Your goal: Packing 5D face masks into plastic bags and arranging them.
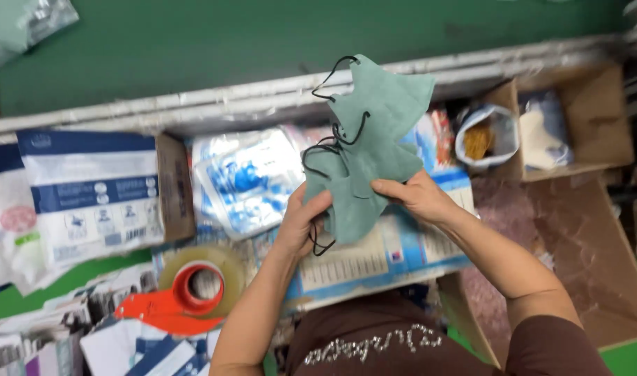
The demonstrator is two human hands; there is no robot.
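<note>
Both my hands hold a small stack of green face masks (pixel 371 132) with black ear loops, raised above the work surface. My left hand (pixel 302 221) grips the lower left edge of the stack, fingers curled around it. On the lower right edge, my right hand (pixel 414 196) pinches the masks with thumb and fingers. The masks fan upward, and the loops dangle on the left side. Under my hands lies a flat blue and white package (pixel 395 254).
A roll of clear tape on an orange dispenser (pixel 186 296) sits at the lower left. White and blue bags (pixel 92 195) fill an open box on the left, with clear plastic packets (pixel 245 177) beside them. Open cardboard boxes (pixel 597 111) stand at the right. A green surface (pixel 193 42) lies beyond.
</note>
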